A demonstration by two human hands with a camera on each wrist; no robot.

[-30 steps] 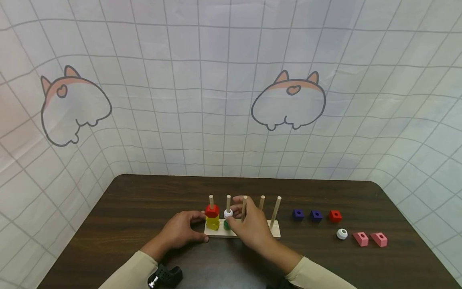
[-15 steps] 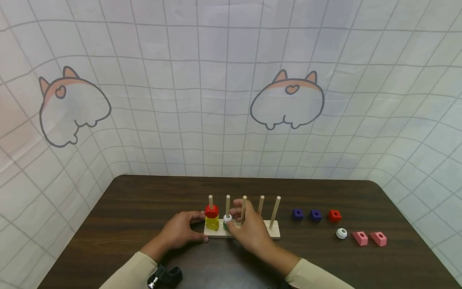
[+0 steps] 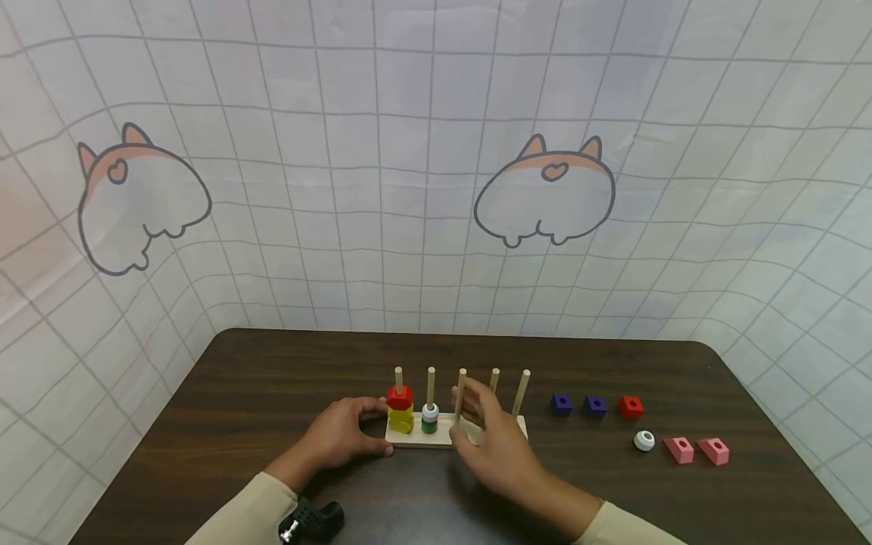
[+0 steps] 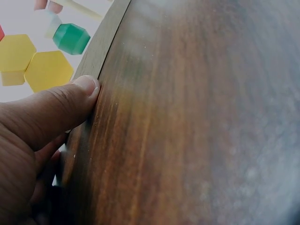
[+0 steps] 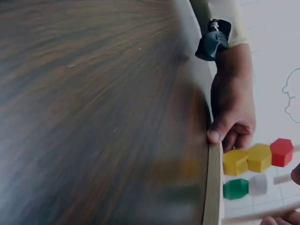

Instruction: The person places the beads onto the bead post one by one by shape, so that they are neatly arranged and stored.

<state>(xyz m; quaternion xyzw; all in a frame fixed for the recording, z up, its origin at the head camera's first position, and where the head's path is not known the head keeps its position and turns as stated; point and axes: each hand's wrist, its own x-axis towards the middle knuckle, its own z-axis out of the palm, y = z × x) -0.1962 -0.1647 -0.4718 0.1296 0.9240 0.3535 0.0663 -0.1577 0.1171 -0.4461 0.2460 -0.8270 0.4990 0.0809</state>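
A wooden peg board (image 3: 417, 440) with several upright pegs sits mid-table. My left hand (image 3: 341, 434) grips its left end, the thumb (image 4: 86, 86) against the front edge in the left wrist view. The leftmost peg carries yellow hexagonal blocks (image 3: 400, 421) with a red hexagonal block (image 3: 400, 397) on top. On the second peg a white bead (image 3: 430, 412) rests on a green bead (image 5: 236, 189). My right hand (image 3: 502, 448) hovers around the third peg (image 3: 460, 395), fingers apart and holding nothing. It hides part of the board's right side.
To the right lie two dark blue blocks (image 3: 562, 405), a red block (image 3: 630, 408), another white bead (image 3: 643, 440) and two pink slanted blocks (image 3: 680, 450). A black strap device (image 3: 312, 522) is on the left wrist. A patterned white curtain (image 3: 422, 189) stands behind the table.
The white bead has slid down the second peg onto the green bead. My right hand has let go of it and moved right. The left hand has stayed put.
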